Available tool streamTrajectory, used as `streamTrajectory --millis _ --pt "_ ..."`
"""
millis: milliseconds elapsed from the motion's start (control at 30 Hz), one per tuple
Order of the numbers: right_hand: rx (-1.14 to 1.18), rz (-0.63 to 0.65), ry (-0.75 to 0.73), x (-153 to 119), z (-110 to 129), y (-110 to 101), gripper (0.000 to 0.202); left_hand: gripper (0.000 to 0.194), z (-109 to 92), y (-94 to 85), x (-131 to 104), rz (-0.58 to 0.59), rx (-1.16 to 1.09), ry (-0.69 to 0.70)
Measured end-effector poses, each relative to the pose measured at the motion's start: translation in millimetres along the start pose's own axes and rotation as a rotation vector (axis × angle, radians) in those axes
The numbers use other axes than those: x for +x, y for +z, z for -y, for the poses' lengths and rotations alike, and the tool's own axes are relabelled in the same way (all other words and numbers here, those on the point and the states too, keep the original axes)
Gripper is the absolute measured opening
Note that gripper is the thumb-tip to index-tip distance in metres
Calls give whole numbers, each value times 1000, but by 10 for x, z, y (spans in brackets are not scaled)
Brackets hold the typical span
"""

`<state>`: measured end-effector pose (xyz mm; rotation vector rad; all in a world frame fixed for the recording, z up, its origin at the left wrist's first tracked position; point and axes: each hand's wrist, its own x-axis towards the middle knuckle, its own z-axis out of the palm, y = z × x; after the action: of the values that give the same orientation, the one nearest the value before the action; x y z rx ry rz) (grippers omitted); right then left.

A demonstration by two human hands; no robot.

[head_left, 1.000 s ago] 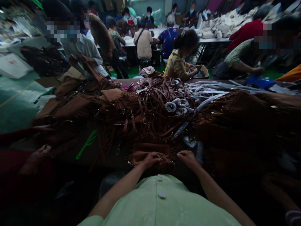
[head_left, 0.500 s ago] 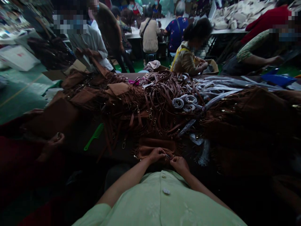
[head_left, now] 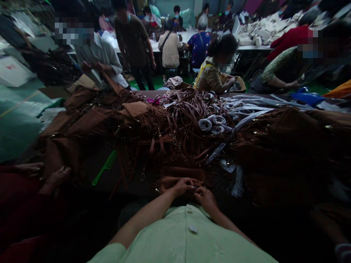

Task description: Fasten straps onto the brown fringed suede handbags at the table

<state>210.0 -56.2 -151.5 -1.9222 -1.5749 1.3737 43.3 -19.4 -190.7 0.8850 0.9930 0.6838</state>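
A brown fringed bag (head_left: pixel 182 174) lies on the dark table right in front of my body. Over its near edge my left hand (head_left: pixel 184 185) is closed, thumb and fingers pinched at the bag's opening. Close beside it, my right hand (head_left: pixel 204 196) is closed too, its fingertips nearly meeting those of the left. Something small sits between the fingertips, too dark and small to name. Beyond the bag lies a heap of brown straps (head_left: pixel 189 113) with metal clasps.
A green comb (head_left: pixel 105 168) lies left of the bag. Coiled wrapped straps (head_left: pixel 211 124) and a clear plastic packet (head_left: pixel 238 182) are to the right. Fringed brown bags (head_left: pixel 93 118) are piled at left. A co-worker's hand (head_left: pixel 58 177) is at far left; several people are across the table.
The view has tilted up and shifted slightly. My right hand has moved closer to my left. The co-worker at left has shifted the brown piece near their hands.
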Motion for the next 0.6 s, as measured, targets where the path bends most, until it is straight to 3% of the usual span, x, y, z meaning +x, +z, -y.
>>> streamTrajectory --millis 167,233,300,433,600 --pt "601 269 175 -11 6 -7 30 32 -33 -52 47 -49 -35 -55" --pt "673 315 171 -22 40 -38 38 32 -20 -76 74 -53 -33 -49" --pt "536 232 103 -21 88 -64 33 33 6 -98 102 -39 -27 -42" --pt "171 -55 -71 48 208 -42 30 35 32 -140 154 -11 -76 -80" --pt "-9 -124 1 171 341 80 26 39 -37 -182 183 -2 -165 -118"
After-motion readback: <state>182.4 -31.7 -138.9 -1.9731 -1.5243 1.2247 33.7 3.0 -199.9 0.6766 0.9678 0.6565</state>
